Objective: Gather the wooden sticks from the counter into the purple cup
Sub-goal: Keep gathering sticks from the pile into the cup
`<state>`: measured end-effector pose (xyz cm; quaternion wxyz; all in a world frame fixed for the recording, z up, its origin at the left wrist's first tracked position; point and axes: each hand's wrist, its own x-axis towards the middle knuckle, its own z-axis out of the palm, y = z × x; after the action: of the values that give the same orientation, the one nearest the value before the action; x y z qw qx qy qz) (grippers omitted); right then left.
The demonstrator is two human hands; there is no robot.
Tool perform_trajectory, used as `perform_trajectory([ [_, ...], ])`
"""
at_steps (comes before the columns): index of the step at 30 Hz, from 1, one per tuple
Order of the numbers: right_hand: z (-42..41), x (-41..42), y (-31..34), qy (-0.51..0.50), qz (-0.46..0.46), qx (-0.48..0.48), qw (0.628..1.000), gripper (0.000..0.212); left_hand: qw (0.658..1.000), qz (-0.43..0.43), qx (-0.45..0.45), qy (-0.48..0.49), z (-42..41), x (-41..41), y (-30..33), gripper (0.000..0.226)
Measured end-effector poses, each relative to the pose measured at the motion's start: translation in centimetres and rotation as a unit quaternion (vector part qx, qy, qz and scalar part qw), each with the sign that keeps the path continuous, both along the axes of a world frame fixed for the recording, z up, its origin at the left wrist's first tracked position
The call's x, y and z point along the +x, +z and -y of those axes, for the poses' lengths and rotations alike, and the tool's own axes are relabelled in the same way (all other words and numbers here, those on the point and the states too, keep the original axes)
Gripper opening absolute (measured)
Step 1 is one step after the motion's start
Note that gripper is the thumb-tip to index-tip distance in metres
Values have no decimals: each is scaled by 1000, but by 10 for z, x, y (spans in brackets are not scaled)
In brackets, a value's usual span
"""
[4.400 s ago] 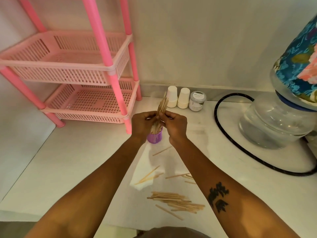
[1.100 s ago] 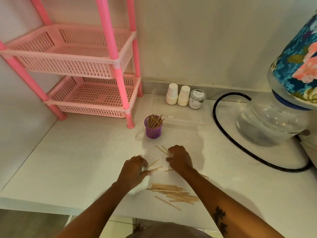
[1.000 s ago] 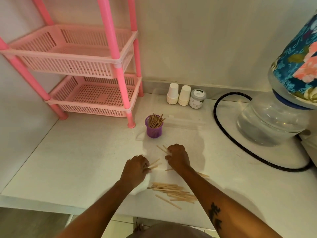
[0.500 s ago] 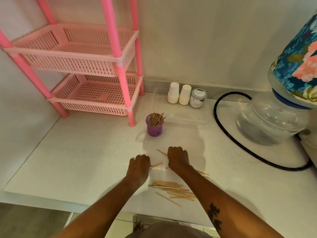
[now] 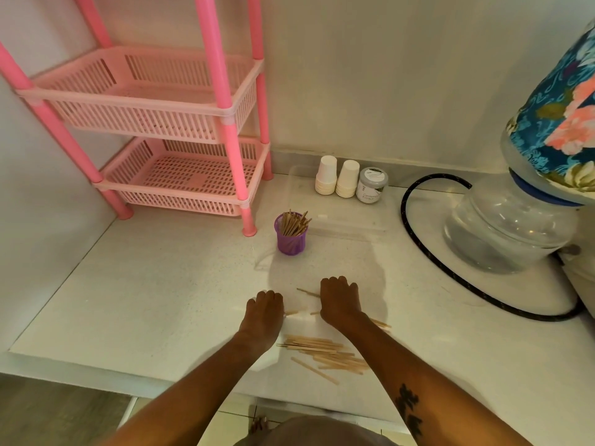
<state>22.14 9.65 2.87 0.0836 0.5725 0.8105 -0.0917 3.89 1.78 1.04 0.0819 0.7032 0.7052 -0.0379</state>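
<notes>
Both hands are down collecting loose sticks [image 5: 322,350] on the counter [image 5: 161,300]. The left hand [image 5: 264,312] and right hand [image 5: 338,300] are curled over some; the grip is hidden. Next, carry them to the purple cup [image 5: 290,237], which is half full.

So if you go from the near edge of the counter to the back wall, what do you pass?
Pile of wooden sticks → right hand → purple cup → white paper cups.
</notes>
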Motion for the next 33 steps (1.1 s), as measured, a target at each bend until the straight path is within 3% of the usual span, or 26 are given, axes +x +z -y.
perform_trajectory([
  [7, -5, 26, 7, 68, -33, 19, 997, 25, 999, 13, 6, -32, 7, 1, 0, 31],
  [16, -9, 74, 18, 48, -29, 14, 998, 19, 996, 61, 32, -64, 9, 1, 5, 24],
  [22, -7, 103, 24, -3, -30, 0, 1000, 24, 994, 79, 38, -71, 6, 4, 6, 20],
  [26, -6, 113, 21, 8, -32, -29, 999, 24, 992, 90, 45, -71, 3, 7, 5, 7],
  [30, -4, 118, 21, 22, -36, -57, 997, 21, 991, 85, 55, -82, -2, 11, 4, 12],
  [33, 0, 123, 20, 15, -74, -94, 993, 37, 993, 71, 45, -87, -7, 13, 4, 12],
])
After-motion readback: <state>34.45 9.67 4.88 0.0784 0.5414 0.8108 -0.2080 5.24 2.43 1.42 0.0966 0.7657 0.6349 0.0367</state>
